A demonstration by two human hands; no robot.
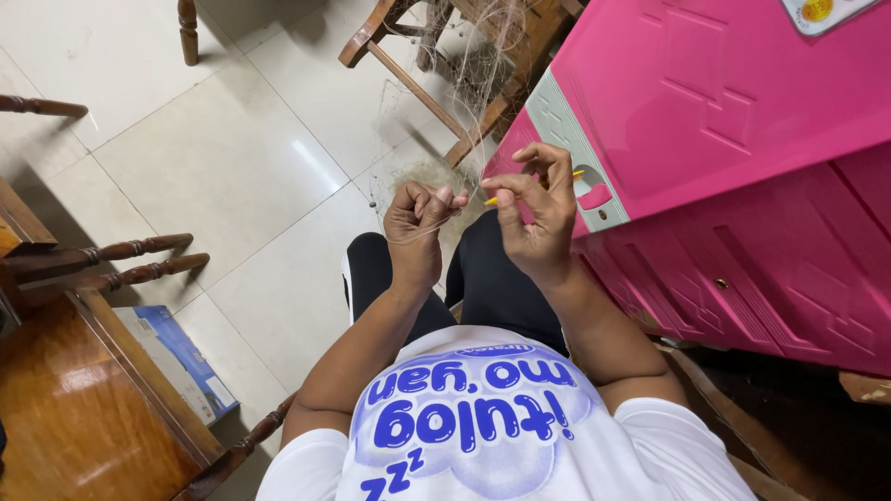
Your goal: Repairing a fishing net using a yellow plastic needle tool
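My left hand (417,225) is raised over my knees with its fingers closed, pinching fine pale netting (436,167). The netting runs up to a wooden chair frame (436,83) ahead of me. My right hand (538,209) is just to the right, almost touching the left one. It holds a thin yellow needle-like tool (494,199) between thumb and fingers, with its tip pointing toward my left hand. I sit in black trousers and a white printed shirt.
A pink plastic cabinet (742,139) stands close on my right. A wooden table (74,390) and chair legs are at the left, with a blue and white box (176,362) on the tiled floor beside them.
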